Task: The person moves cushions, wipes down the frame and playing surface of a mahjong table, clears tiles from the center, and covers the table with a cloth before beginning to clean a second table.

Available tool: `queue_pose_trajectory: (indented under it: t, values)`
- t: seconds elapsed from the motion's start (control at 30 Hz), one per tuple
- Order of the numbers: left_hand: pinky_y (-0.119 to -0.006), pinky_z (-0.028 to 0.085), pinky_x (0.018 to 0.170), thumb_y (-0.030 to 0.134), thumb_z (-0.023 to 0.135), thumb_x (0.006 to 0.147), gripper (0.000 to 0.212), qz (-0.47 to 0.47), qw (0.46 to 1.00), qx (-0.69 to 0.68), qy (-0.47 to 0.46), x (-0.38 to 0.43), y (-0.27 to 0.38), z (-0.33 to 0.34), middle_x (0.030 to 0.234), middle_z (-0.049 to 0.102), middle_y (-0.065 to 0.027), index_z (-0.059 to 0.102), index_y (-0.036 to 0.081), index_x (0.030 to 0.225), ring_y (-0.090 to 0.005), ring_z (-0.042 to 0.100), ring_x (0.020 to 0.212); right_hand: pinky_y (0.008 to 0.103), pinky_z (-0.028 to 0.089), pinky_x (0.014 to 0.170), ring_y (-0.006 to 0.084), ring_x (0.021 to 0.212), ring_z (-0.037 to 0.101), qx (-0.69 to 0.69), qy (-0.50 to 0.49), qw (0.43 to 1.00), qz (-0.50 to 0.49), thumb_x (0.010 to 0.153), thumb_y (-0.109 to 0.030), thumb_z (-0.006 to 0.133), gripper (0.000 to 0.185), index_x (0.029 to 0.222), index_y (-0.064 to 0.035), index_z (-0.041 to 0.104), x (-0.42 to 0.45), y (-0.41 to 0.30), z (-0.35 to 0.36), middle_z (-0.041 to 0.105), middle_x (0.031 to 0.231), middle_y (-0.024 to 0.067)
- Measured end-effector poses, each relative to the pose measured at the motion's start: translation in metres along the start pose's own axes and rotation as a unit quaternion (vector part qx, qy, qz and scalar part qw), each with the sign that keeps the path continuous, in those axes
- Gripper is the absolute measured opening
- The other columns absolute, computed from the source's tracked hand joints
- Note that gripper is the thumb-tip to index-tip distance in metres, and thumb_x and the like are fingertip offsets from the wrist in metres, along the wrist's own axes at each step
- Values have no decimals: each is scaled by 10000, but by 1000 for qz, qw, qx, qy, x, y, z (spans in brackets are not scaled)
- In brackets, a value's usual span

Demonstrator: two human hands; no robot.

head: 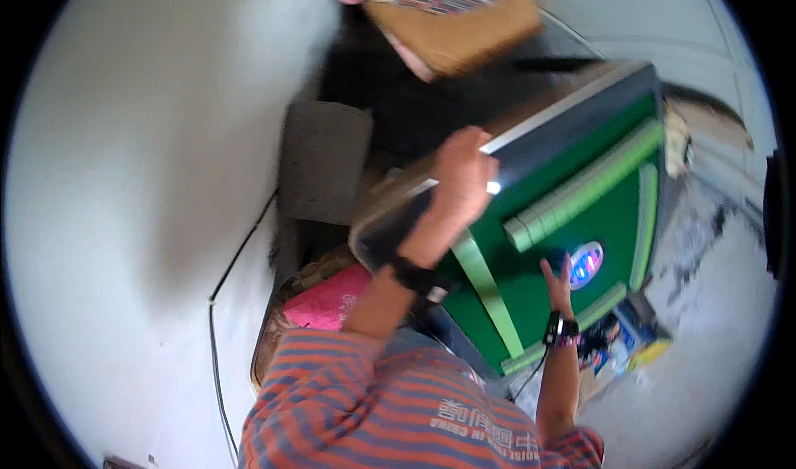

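An automatic mahjong table with a green playing surface and a dark frame stands before me. Rows of green-backed mahjong tiles line its sides, and a lit oval centre unit glows pink and blue. My left hand, blurred, is at the table's far frame with its fingers bent; whether it grips the frame is unclear. My right hand is over the green surface just left of the centre unit, fingers spread and holding nothing. Each wrist bears a black band with a device.
A tan padded seat with a patterned cover stands beyond the table. At its left are a grey panel and a pink cloth or bag. A black cable runs along the white wall. A container of colourful packets is at lower right.
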State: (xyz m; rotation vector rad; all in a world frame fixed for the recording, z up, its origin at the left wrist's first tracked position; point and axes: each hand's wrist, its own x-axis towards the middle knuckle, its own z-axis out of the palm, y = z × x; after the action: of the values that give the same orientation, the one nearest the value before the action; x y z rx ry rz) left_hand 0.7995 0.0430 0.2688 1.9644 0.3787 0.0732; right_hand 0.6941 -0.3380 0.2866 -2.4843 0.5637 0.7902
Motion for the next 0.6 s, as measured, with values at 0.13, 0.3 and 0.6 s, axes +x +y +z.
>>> queue_pose_trajectory:
  t: [0.13, 0.3, 0.6]
  values:
    - [-396, 459, 909, 32, 637, 811, 268, 70, 997, 1, 44, -46, -6, -26, 1083, 619, -154, 611, 36, 1078, -336, 573, 1031, 348, 221, 1138, 253, 1404, 273, 143, 12, 989, 39, 880, -311, 693, 766, 1451, 22, 306, -57, 12, -21, 333, 1497, 179]
    - [-397, 441, 942, 61, 612, 849, 281, 84, 993, 69, -41, -113, -8, -24, 1150, 596, -166, 601, 22, 1127, -338, 558, 1087, 400, 300, 1113, 349, 1347, 363, 10, 95, 995, 39, 837, -300, 711, 729, 1408, 0, 371, -156, 120, -28, 400, 1426, 247]
    - [-405, 454, 903, 138, 589, 891, 309, 97, 988, 108, -56, -131, -55, -5, 1100, 604, -204, 591, -5, 1165, -360, 581, 1024, 433, 323, 1105, 401, 1323, 355, -17, 130, 991, -14, 702, -131, 782, 897, 1438, -21, 281, -243, 205, 20, 354, 1426, 261]
